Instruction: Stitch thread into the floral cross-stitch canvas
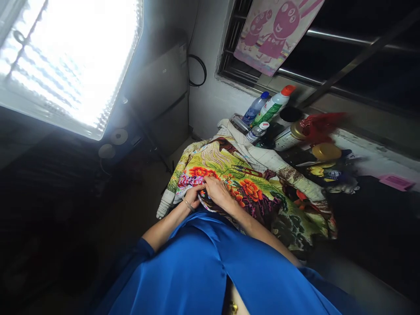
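Observation:
A large embroidered cloth (210, 157) with orange flowers on yellow-green lies bunched in front of me, its edges rolled. My left hand (193, 197), with a bangle at the wrist, is closed on the near edge of this cloth. Beside it, my right hand (218, 191) rests over the cloth with thumb and fingers pinched together close to the left fingertips. Whatever the right fingers hold is too small to see. On the cloth, beyond the right hand, lies a slim red tool (251, 171), perhaps thread snips.
A bright lamp (72, 57) hangs at upper left. Behind the cloth stand a blue-capped bottle (256, 107), an orange-capped bottle (272, 105) and a gold-lidded can (288, 135). Right of these is a pink box (396, 182). A grey fridge (164, 83) stands at the back.

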`<state>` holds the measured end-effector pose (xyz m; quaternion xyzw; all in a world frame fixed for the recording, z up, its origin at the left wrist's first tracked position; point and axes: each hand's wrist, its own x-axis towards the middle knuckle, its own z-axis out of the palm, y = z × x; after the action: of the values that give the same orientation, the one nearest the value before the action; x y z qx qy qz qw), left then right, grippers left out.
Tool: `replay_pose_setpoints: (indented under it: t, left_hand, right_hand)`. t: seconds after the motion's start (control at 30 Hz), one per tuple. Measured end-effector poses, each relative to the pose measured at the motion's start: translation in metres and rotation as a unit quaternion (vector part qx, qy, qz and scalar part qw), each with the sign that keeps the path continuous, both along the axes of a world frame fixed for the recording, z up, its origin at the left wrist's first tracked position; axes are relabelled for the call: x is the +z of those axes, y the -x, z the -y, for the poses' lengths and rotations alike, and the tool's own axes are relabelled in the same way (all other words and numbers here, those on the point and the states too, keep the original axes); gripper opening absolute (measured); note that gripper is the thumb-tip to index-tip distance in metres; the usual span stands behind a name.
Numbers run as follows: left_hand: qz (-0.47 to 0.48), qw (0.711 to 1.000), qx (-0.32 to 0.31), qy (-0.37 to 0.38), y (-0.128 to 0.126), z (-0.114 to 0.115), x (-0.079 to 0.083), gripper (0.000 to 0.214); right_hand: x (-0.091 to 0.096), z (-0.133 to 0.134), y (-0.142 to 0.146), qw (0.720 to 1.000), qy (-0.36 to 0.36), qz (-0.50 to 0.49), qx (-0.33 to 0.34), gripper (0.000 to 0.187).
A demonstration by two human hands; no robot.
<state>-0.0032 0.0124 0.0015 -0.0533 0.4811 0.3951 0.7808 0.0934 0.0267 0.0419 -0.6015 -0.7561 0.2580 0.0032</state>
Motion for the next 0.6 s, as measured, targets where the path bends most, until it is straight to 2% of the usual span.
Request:
replay_pose_setpoints:
  t: [0.1,0.13,0.2,0.27,0.33,0.4,0.43,0.5,0.6]
  left_hand:
    - [0.006,1.000,-0.001,-0.001,0.000,0.000,0.001,0.005]
    - [0.007,1.000,-0.001,0.001,0.000,0.001,0.002,0.007]
    - [0.007,1.000,0.002,0.005,0.000,0.001,0.003,0.010]
    - [0.008,1.000,0.011,0.001,0.000,0.001,0.003,0.015]
    - [0.008,1.000,0.024,-0.007,0.000,0.001,0.003,0.019]
    - [0.007,0.999,0.030,-0.016,0.000,0.001,0.001,0.022]
    - [0.005,0.999,0.031,-0.019,-0.001,0.002,0.000,0.022]
    - [-0.001,0.999,0.031,-0.024,-0.001,0.002,-0.001,0.021]
    - [-0.010,0.999,0.030,-0.022,-0.001,0.002,-0.003,0.020]
  right_hand:
    - [-0.001,-0.001,0.007,1.000,-0.007,0.023,-0.015,0.022]
    - [-0.003,-0.003,0.007,0.999,-0.018,-0.005,-0.031,0.019]
    - [-0.006,-0.009,0.005,0.988,-0.034,-0.132,-0.072,0.015]
    - [-0.007,-0.017,0.000,0.941,-0.011,-0.313,-0.125,0.015]
    - [-0.003,-0.024,-0.008,0.865,0.023,-0.468,-0.179,0.016]
    - [0.004,-0.029,-0.017,0.806,0.030,-0.551,-0.216,0.021]
    - [0.008,-0.030,-0.020,0.790,0.022,-0.569,-0.226,0.024]
    - [0.013,-0.030,-0.025,0.782,0.015,-0.579,-0.231,0.029]
    - [0.012,-0.024,-0.030,0.790,0.048,-0.570,-0.221,0.032]
